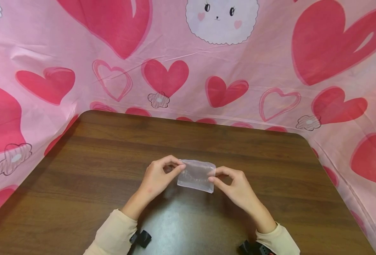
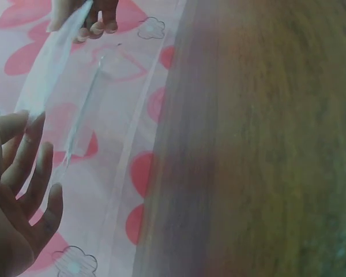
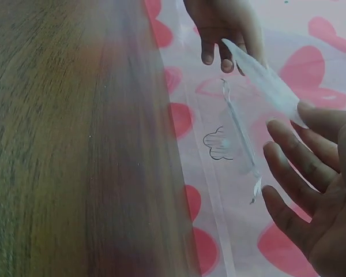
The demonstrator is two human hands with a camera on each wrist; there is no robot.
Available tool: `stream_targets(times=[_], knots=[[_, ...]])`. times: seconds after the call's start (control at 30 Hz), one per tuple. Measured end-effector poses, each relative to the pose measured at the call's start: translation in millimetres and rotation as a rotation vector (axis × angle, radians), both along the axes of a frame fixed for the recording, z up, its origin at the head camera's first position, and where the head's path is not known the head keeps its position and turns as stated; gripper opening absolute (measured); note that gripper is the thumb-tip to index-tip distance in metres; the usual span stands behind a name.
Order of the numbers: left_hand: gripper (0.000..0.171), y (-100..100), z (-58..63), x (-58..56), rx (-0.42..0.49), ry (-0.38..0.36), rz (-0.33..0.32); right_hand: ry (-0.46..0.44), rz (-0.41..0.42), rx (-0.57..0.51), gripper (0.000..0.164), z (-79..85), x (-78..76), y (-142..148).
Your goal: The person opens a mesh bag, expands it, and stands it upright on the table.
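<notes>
A small rectangular piece of clear plastic (image 1: pixel 196 175) is held up between both hands above the table, its surface catching some glare. In the head view my left hand (image 1: pixel 157 176) pinches its upper left corner between thumb and index finger. My right hand (image 1: pixel 235 186) pinches the right edge, a fingertip showing through the plastic. From the left wrist view, the clear plastic (image 2: pixel 52 69) appears as a pale slanted sheet with a thin clear edge hanging below it. The other fingers of the right hand (image 3: pixel 311 190) spread loosely under the plastic in the right wrist view.
The brown wood-grain table (image 1: pixel 111 148) has rounded far corners. Behind it and along both sides hangs a pink cloth (image 1: pixel 175 39) printed with red hearts. A dark wrist camera (image 1: pixel 141 238) sits by the left cuff, another (image 1: pixel 251 248) by the right.
</notes>
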State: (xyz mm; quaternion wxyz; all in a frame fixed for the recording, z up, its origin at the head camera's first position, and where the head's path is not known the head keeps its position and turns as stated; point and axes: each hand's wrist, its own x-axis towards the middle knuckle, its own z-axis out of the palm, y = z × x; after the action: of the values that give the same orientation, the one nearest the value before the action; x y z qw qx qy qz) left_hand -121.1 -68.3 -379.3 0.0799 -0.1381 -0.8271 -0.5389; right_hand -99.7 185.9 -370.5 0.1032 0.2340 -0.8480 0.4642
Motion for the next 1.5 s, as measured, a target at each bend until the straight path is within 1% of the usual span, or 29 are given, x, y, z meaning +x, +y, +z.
stream_targets(times=[0.2,0.37,0.5,0.6,0.73,0.9,1.0,1.13,1.33,1.4,1.5], knots=[[0.006,-1,-1.4,0.9,-0.020,-0.014,-0.050,0.021,-0.050,-0.051,0.011,-0.8,0.3,0],[0.011,0,-0.9,2.7,-0.095,-0.049,-0.078,0.037,-0.107,-0.079,0.009,0.9,0.8,1],[0.011,1,-0.9,3.7,-0.128,-0.047,-0.081,0.025,-0.134,-0.090,0.008,0.9,0.9,2],[0.008,2,-1.1,4.3,-0.134,-0.025,-0.067,0.008,-0.142,-0.093,0.007,0.1,0.9,3],[0.006,4,-0.8,5.4,-0.128,-0.004,-0.020,-0.029,-0.112,-0.085,0.008,-0.5,1.7,3],[0.007,6,0.4,4.9,-0.108,0.009,0.052,-0.097,-0.068,-0.020,0.010,1.5,4.5,1],[0.006,5,1.3,4.1,-0.104,0.015,0.069,-0.111,-0.068,0.007,0.010,2.5,4.9,0],[0.007,4,3.4,4.3,-0.110,-0.012,0.044,-0.077,-0.092,-0.009,0.007,3.0,3.6,-1],[0.014,1,5.8,4.0,-0.160,-0.076,-0.044,-0.055,-0.144,-0.054,0.004,7.3,2.6,-1],[0.014,0,6.6,4.3,-0.178,-0.070,-0.052,-0.054,-0.152,-0.056,0.005,8.5,2.6,-1],[0.013,0,8.0,6.1,-0.195,-0.062,-0.036,-0.058,-0.146,-0.059,0.006,9.1,3.8,-2]])
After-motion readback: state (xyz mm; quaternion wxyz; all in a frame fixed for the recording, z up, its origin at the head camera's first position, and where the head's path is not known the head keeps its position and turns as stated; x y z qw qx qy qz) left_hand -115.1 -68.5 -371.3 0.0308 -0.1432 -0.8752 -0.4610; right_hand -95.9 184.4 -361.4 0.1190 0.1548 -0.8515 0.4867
